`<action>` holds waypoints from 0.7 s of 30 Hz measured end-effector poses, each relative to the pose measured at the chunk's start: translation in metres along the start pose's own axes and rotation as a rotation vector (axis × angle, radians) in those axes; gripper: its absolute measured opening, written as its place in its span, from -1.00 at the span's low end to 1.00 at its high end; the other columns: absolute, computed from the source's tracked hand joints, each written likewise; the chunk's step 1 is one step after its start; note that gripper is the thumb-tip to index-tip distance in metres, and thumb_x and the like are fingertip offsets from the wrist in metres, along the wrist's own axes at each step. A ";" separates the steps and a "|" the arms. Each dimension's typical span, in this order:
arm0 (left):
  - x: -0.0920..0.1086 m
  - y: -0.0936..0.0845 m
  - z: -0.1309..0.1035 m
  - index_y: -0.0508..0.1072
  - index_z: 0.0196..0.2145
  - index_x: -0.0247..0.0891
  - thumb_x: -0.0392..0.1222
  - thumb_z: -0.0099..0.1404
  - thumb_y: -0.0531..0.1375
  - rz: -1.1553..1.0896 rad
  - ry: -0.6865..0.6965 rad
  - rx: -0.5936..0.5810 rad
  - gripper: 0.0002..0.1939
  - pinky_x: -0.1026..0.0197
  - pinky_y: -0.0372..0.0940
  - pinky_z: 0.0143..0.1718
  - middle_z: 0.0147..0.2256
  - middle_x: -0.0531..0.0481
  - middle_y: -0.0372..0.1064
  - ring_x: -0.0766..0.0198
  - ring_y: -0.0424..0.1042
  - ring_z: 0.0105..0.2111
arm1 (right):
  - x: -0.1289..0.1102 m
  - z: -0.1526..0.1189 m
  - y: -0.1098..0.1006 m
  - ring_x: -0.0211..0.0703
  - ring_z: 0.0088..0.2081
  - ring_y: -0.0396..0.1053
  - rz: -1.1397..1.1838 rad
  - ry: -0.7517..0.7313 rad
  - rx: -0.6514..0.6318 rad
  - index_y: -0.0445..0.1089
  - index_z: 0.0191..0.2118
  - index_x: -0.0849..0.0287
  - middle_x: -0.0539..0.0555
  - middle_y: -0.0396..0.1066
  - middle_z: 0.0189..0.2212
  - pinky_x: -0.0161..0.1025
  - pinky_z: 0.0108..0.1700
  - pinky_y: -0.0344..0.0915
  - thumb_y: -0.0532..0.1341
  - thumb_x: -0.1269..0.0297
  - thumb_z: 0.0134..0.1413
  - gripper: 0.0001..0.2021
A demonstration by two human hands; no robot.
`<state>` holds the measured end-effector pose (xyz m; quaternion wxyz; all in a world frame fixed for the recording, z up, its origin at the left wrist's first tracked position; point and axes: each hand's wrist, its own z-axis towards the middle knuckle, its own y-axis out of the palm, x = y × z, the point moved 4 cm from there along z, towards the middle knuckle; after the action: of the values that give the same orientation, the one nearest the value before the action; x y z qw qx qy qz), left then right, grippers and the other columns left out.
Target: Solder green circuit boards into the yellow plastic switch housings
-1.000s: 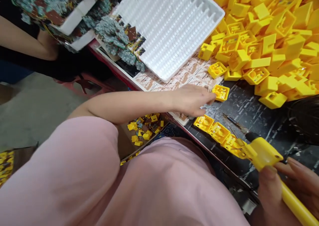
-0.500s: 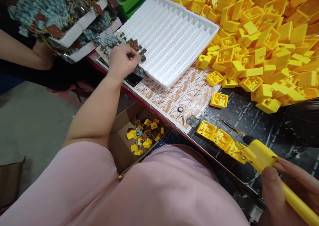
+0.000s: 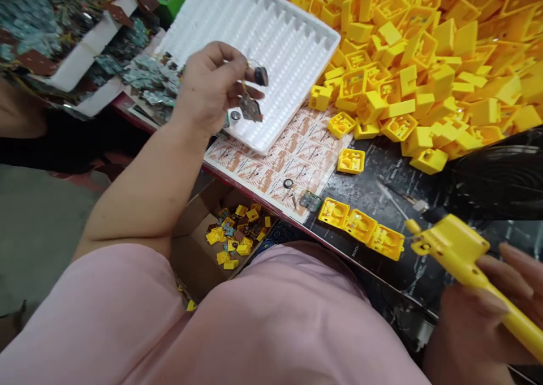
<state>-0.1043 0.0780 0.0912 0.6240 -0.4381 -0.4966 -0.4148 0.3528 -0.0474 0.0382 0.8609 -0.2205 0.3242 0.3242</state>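
My left hand (image 3: 214, 85), raised over the white foam tray (image 3: 271, 46), pinches a small circuit board (image 3: 251, 109) by its thin wires. A round black part (image 3: 261, 76) dangles from the same wires. At the lower right my right hand (image 3: 479, 317) is closed around the handle of a yellow soldering gun (image 3: 456, 249); its fingers are partly blurred. The gun's thin tip points up and left. Just left of it, three open yellow plastic cases (image 3: 360, 226) lie in a row along the bench edge.
A large heap of yellow cases (image 3: 407, 63) covers the back right. Stacked foam trays of circuit boards (image 3: 29, 17) stand at the left. One loose board (image 3: 310, 201) and a small ring-shaped part (image 3: 288, 184) lie near the edge. Below is a cardboard box (image 3: 199, 221) with yellow pieces.
My left hand has lifted the circuit board with its wires away from the cluster at the tray's left edge. The soldering gun has turned and drawn back from the row of cases.
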 end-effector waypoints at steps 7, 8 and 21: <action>-0.010 0.137 -0.049 0.32 -0.27 -0.18 -0.09 0.41 0.25 -0.101 -0.221 -0.451 -0.81 0.22 0.49 -0.37 -0.27 0.05 0.55 0.27 0.62 -0.37 | -0.037 0.001 0.031 0.05 -0.35 0.68 0.293 -0.031 -0.331 0.58 0.23 -0.07 0.13 0.67 -0.23 -0.18 -0.47 0.62 0.40 -0.05 0.32 -0.56; -0.012 0.151 -0.055 0.30 -0.28 -0.18 -0.12 0.44 0.21 -0.094 -0.230 -0.488 -0.84 0.21 0.50 -0.35 -0.28 0.04 0.54 0.26 0.63 -0.35 | -0.039 0.000 0.031 0.03 -0.28 0.69 0.308 -0.008 -0.333 0.53 0.27 -0.09 0.12 0.68 -0.15 -0.20 -0.42 0.64 0.39 0.03 0.35 -0.57; -0.007 0.204 -0.081 0.30 -0.31 -0.15 0.02 0.38 0.26 -0.021 -0.022 -0.644 -0.74 0.25 0.32 -0.40 -0.43 0.06 0.39 0.31 0.40 -0.44 | -0.044 0.008 0.052 -0.23 -0.34 0.63 0.083 -0.159 -0.466 0.40 0.07 -0.05 -0.12 0.61 -0.27 -0.29 -0.19 0.64 0.39 0.43 0.30 -0.67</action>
<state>0.1095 0.0560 0.0473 0.4436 -0.6124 -0.3509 -0.5523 0.2942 -0.0251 0.0658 0.7955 -0.3733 0.1808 0.4417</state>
